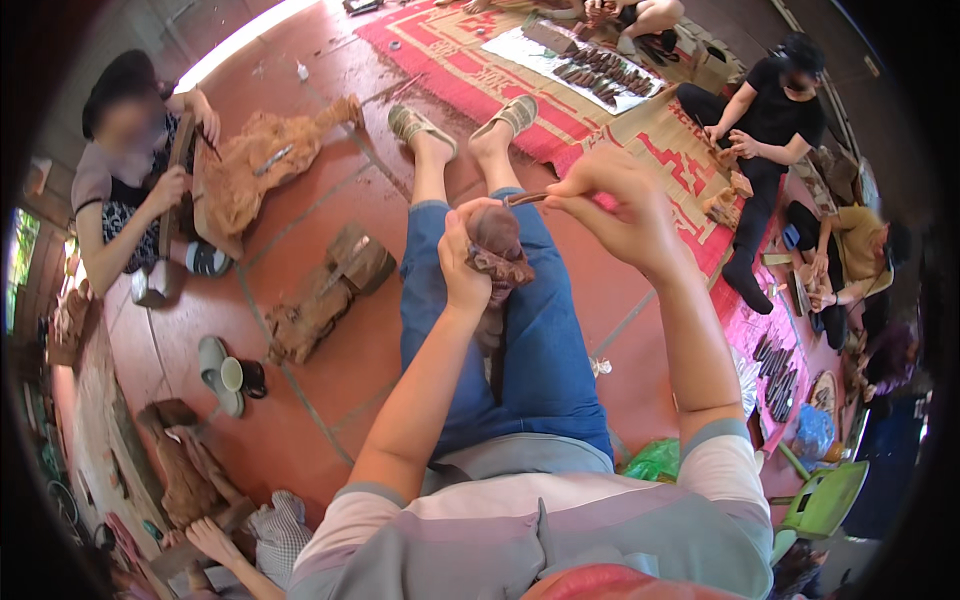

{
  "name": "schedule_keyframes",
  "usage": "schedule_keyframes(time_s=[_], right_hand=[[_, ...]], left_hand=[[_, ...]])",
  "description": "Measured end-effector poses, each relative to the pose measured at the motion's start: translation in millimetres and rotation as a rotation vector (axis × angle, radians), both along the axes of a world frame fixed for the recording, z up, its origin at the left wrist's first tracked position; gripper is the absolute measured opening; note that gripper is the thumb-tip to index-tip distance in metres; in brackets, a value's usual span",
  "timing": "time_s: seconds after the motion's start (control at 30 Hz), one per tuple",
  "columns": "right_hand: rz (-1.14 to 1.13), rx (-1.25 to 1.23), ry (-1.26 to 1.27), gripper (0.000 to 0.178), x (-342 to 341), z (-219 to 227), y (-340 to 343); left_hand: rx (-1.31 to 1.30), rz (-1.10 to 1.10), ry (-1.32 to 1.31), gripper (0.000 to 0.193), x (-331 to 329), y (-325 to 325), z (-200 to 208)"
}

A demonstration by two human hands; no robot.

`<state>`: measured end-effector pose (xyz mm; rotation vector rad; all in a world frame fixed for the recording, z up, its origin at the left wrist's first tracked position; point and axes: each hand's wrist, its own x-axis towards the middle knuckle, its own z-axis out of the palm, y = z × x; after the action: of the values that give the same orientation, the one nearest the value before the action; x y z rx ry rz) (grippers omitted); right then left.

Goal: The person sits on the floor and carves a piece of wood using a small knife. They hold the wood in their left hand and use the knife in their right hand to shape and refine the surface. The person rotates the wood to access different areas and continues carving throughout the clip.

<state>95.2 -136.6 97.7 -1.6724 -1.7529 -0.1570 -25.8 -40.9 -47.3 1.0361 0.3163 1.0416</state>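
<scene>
A reddish-brown carved wooden piece (496,236), rounded on top and rougher below, is above my lap between my knees. My left hand (462,265) is wrapped round its left side, fingers closed on it. From the right, my right hand (615,205) pinches a thin brown strip (528,199) between thumb and fingertips. The strip's far end reaches the top of the carving; whether it touches is unclear, and so is its exact kind. The lower part of the carving hangs down between my legs, partly hidden by my left hand.
Left of my legs lie rough wood blocks (335,285), grey slippers (212,365) and a cup (243,377). A person (135,180) works wood at the far left; others sit on the red mat (440,50). A green plastic bag (652,460) is at my right.
</scene>
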Motion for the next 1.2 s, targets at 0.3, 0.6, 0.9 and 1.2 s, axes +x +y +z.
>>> schedule_keyframes(time_s=[0.3,0.6,0.9,1.2], right_hand=[[0.17,0.063,0.026,0.01,-19,-14,4],[0.344,-0.032,0.156,0.011,-31,2,14],[0.438,0.032,0.105,0.009,-30,-2,27],[0.417,0.098,0.166,0.01,-31,-27,17]], left_hand=[[0.048,-0.015,0.026,0.059,-15,10,-7],[0.152,0.058,0.084,0.052,-5,17,-24],[0.084,0.081,0.047,0.057,-4,23,-24],[-0.019,0.031,0.109,0.058,-11,11,-18]])
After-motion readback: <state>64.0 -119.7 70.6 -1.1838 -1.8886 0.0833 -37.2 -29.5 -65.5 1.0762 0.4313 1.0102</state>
